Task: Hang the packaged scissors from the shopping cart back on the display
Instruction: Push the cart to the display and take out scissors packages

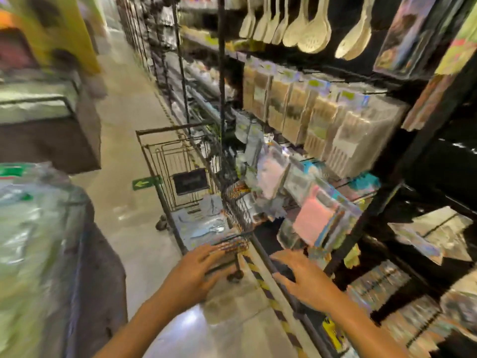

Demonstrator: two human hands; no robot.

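Shop aisle with black display rack (343,140) at two o'clock, wire shopping cart (180,177) centre holding packaged scissors (206,226), left hand (192,275) and right hand (304,280) at six o'clock, both spread, empty; blur risks fumbling a package through cart wires.

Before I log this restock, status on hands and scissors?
Left hand open, right hand open, neither holding. Packaged scissors in shopping cart. Frame blurred; no visible obstruction.
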